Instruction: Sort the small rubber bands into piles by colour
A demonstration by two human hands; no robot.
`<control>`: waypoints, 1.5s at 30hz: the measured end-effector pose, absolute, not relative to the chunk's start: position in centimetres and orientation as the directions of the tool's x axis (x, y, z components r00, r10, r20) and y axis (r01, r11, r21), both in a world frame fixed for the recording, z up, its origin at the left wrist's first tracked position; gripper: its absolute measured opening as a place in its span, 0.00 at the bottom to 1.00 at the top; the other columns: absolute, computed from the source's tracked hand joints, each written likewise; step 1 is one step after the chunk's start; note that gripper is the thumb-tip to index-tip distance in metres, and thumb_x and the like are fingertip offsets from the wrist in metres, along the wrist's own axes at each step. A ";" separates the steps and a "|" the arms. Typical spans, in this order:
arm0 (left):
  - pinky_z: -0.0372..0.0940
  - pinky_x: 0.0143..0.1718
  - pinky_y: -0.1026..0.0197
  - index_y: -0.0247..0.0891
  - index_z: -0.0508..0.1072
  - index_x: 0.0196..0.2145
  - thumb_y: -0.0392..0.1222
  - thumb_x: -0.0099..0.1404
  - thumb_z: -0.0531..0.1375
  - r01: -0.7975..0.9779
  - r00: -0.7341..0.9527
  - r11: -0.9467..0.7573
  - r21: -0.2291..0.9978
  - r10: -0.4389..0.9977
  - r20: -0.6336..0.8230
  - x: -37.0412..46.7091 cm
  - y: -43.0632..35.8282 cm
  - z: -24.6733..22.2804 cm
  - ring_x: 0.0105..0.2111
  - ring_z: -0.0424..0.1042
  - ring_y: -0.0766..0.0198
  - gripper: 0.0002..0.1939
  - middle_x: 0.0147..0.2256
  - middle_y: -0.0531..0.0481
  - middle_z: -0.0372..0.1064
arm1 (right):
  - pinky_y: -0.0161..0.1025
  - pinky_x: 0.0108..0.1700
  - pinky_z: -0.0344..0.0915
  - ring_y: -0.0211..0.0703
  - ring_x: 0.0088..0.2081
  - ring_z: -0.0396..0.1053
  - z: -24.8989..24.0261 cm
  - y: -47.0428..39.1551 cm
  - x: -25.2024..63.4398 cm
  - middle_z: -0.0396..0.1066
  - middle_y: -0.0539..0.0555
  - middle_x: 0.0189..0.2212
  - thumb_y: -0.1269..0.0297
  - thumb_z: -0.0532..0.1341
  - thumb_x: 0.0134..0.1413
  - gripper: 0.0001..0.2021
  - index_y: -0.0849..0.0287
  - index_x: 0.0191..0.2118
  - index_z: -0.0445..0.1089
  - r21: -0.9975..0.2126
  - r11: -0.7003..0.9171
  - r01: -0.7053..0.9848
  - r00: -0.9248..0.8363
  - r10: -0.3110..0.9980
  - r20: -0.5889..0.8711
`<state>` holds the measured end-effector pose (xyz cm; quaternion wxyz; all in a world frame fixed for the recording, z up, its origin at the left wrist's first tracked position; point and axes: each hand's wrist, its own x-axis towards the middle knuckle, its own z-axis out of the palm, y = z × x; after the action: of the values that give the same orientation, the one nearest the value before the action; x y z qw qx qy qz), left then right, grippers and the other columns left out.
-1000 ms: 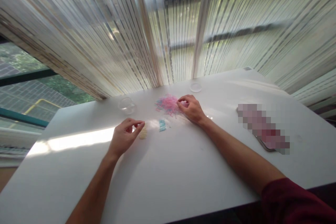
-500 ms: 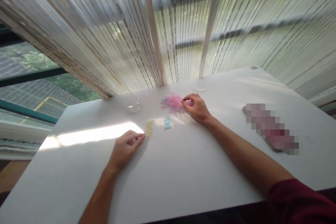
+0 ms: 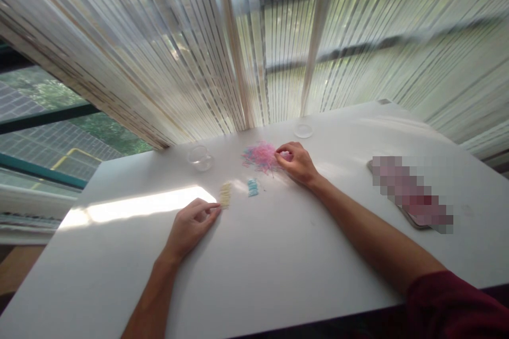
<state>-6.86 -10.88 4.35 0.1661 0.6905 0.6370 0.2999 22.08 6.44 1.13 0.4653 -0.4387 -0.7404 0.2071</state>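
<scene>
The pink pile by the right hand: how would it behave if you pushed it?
The pile would probably scatter rather than slide as one, since it looks like many loose, thin pieces. Each is likely light, being so slender. They may be fairly stiff, as some jut out straight at the edge.

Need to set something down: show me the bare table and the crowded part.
Bare: the white table between the left forearm and right forearm, and between the right forearm and the pixelated object. Crowded: the pink pile beside the right hand, plus the yellow row and blue row.
</scene>
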 end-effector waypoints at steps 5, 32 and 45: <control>0.61 0.26 0.66 0.41 0.79 0.38 0.50 0.64 0.61 0.802 0.016 -0.144 0.580 0.975 0.221 -6.9 -10.9 4.0 0.23 0.61 0.68 0.12 0.29 0.53 0.69 | 0.49 0.50 0.64 0.50 0.41 0.67 0.5 6.9 22.2 0.73 0.54 0.33 0.64 0.63 0.53 0.03 0.54 0.31 0.75 -0.720 0.476 0.505 -0.087 0.858 0.506; 0.58 0.25 0.67 0.38 0.77 0.32 0.44 0.66 0.61 0.815 0.013 -0.230 0.531 0.925 0.380 -6.5 -10.6 3.5 0.22 0.59 0.71 0.09 0.26 0.55 0.65 | 0.52 0.52 0.61 0.54 0.49 0.63 1.0 5.7 21.9 0.71 0.57 0.42 0.69 0.64 0.51 0.04 0.55 0.34 0.76 -0.514 0.580 0.632 -0.337 0.803 0.491; 0.57 0.24 0.66 0.38 0.76 0.32 0.43 0.67 0.60 0.816 0.024 -0.264 0.514 0.904 0.427 -6.5 -10.5 3.5 0.22 0.58 0.70 0.09 0.25 0.55 0.65 | 0.47 0.52 0.62 0.49 0.44 0.66 0.6 6.9 22.1 0.73 0.54 0.36 0.67 0.64 0.54 0.03 0.54 0.31 0.75 -0.685 0.492 0.538 -0.112 0.847 0.520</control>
<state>-6.48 -10.53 3.51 0.0623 0.7127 0.6034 0.3523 22.13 6.91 0.58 0.4659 -0.4763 -0.7271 0.1656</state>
